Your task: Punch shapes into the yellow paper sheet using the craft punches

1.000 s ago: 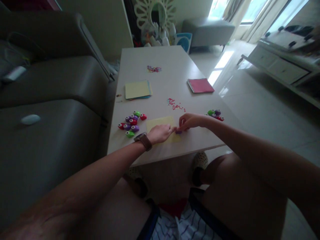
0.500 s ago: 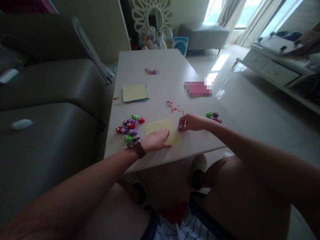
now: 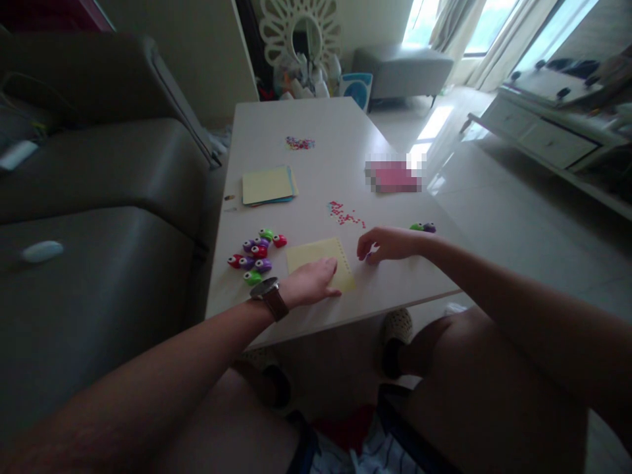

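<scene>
A pale yellow sheet of paper (image 3: pixel 307 252) lies near the table's front edge, with a row of small marks or holes along its right side. My left hand (image 3: pixel 311 282), a watch on its wrist, rests flat on the sheet with the thumb spread. Just right of the sheet, my right hand (image 3: pixel 378 245) has its fingers curled round a small purple craft punch (image 3: pixel 369 255), mostly hidden by them. Several red, purple and green craft punches (image 3: pixel 259 251) are grouped left of the paper. More punches (image 3: pixel 423 227) show behind my right forearm, partly covered.
Small red confetti pieces (image 3: pixel 344 214) lie beyond the sheet, and a mixed-colour confetti pile (image 3: pixel 299 143) is farther back on the white table (image 3: pixel 276 118). A stack of coloured paper (image 3: pixel 268 185) sits at the left, a blurred pink item (image 3: pixel 395 176) at the right. A sofa (image 3: pixel 99 263) borders the left.
My right hand has shifted slightly right, away from the paper's edge, with the purple punch. My left hand stays on the sheet. More of the punches at the right are covered by my forearm.
</scene>
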`<state>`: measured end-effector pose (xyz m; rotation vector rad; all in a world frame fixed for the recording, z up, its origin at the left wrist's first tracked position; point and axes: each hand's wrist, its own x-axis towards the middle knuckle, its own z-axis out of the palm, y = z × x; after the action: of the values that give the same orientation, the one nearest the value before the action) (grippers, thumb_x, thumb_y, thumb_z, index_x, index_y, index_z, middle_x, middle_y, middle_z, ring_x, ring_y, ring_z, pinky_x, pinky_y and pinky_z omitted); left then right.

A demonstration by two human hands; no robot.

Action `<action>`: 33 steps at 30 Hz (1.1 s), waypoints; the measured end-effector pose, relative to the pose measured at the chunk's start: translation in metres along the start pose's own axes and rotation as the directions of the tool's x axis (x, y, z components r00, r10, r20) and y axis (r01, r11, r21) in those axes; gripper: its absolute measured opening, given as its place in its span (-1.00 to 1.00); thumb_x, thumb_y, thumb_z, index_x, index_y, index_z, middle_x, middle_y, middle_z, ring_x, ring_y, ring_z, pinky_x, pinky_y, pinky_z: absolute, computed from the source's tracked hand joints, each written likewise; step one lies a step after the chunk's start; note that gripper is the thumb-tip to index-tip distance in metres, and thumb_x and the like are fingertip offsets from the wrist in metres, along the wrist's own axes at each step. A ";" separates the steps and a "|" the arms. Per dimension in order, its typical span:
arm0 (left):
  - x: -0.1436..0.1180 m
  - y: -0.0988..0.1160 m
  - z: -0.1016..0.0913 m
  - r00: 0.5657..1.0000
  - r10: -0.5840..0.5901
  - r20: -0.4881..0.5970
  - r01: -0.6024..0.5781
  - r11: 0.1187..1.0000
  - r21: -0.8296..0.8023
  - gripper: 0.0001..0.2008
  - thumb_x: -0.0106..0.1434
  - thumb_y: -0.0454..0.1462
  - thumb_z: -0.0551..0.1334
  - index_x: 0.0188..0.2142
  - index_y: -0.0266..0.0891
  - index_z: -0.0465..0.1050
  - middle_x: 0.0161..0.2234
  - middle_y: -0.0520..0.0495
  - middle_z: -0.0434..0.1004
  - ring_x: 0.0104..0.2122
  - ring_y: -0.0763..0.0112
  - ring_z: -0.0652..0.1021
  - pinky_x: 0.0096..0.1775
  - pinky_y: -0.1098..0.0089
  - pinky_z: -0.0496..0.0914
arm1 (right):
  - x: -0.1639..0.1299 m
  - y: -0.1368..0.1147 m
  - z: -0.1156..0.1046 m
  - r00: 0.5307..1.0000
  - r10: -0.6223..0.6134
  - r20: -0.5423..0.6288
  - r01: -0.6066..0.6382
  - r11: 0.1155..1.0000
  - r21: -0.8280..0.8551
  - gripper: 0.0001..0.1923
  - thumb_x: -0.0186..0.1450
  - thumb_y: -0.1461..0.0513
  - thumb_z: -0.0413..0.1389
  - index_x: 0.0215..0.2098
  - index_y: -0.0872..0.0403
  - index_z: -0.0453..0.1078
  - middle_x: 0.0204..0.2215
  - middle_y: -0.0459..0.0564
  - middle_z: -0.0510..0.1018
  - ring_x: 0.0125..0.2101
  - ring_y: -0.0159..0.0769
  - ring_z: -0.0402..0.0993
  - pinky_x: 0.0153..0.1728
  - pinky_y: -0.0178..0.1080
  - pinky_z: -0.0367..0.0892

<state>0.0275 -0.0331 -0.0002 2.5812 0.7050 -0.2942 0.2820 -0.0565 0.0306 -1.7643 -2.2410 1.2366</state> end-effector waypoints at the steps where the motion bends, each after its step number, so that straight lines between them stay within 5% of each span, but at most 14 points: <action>1: 0.000 0.000 0.000 1.000 0.005 -0.004 -0.005 1.000 -0.002 -0.61 0.30 -0.06 0.35 -0.06 -0.24 0.32 0.02 -0.25 0.50 -0.07 0.11 0.54 -0.12 0.27 0.36 | 0.001 0.000 0.001 1.000 0.002 0.020 -0.002 1.000 -0.004 -0.79 0.17 0.36 0.24 -0.21 0.10 0.56 -0.22 0.00 0.67 -0.19 -0.22 0.56 -0.10 -0.20 0.40; 4: -0.001 0.000 -0.001 1.000 0.009 -0.013 -0.009 1.000 -0.020 -0.62 0.29 -0.08 0.35 -0.06 -0.24 0.32 0.02 -0.24 0.51 -0.08 0.12 0.54 -0.13 0.28 0.36 | 0.003 0.002 0.004 0.999 0.044 -0.012 -0.045 0.999 -0.019 -0.70 0.17 0.37 0.23 -0.11 0.12 0.56 -0.13 0.05 0.66 -0.14 -0.17 0.57 -0.05 -0.18 0.42; 9: -0.003 0.002 -0.004 1.000 -0.016 -0.004 0.015 0.999 -0.043 -0.62 0.28 -0.08 0.35 -0.06 -0.23 0.31 -0.01 -0.21 0.52 -0.10 0.14 0.55 -0.14 0.28 0.36 | 0.003 0.004 0.004 0.955 0.082 -0.284 -0.102 0.993 -0.053 -0.50 0.21 0.33 0.25 0.13 0.12 0.46 0.09 0.14 0.57 0.05 -0.12 0.51 0.07 -0.17 0.40; 19: -0.002 -0.001 -0.001 0.999 0.035 -0.040 -0.036 0.998 -0.044 -0.64 0.26 -0.09 0.36 -0.09 -0.22 0.33 -0.06 -0.22 0.53 -0.11 0.12 0.55 -0.14 0.25 0.38 | -0.005 -0.002 0.000 0.987 0.158 -0.001 -0.154 0.958 -0.244 -0.63 0.13 0.26 0.34 -0.08 0.13 0.51 -0.25 0.06 0.63 -0.30 -0.19 0.53 -0.29 -0.23 0.34; 24: -0.001 -0.003 0.002 0.995 0.073 -0.074 -0.081 0.991 -0.106 -0.67 0.24 -0.15 0.39 -0.14 -0.23 0.33 -0.10 -0.20 0.53 -0.17 0.17 0.54 -0.17 0.26 0.40 | -0.005 -0.006 0.002 0.990 0.132 -0.048 -0.140 0.946 -0.292 -0.72 0.19 0.29 0.26 -0.11 0.12 0.50 -0.28 0.05 0.61 -0.35 -0.25 0.48 -0.34 -0.25 0.26; 28: 0.002 -0.003 0.000 0.987 0.076 -0.142 -0.113 0.955 -0.276 -0.75 0.30 -0.21 0.32 -0.12 -0.25 0.35 -0.18 -0.15 0.53 -0.25 0.25 0.54 -0.22 0.28 0.42 | -0.004 -0.005 0.001 0.985 0.069 -0.156 -0.094 0.983 -0.158 -0.77 0.20 0.30 0.22 -0.15 0.11 0.45 -0.28 0.03 0.60 -0.34 -0.26 0.48 -0.34 -0.26 0.27; 33: 0.005 -0.008 -0.012 0.918 0.009 -0.396 -0.221 0.841 -0.494 -0.70 0.30 -0.28 0.30 0.01 -0.27 0.35 -0.09 -0.18 0.54 -0.30 0.38 0.55 -0.23 0.32 0.49 | 0.001 -0.016 0.006 0.965 0.002 -0.263 0.051 0.980 0.194 -0.74 0.22 0.20 0.25 -0.15 0.07 0.36 -0.38 -0.05 0.56 -0.34 -0.29 0.49 -0.37 -0.29 0.32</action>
<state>0.0288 -0.0190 0.0058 2.1346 0.6385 0.4105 0.2660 -0.0597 0.0360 -1.7061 -1.9171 1.1034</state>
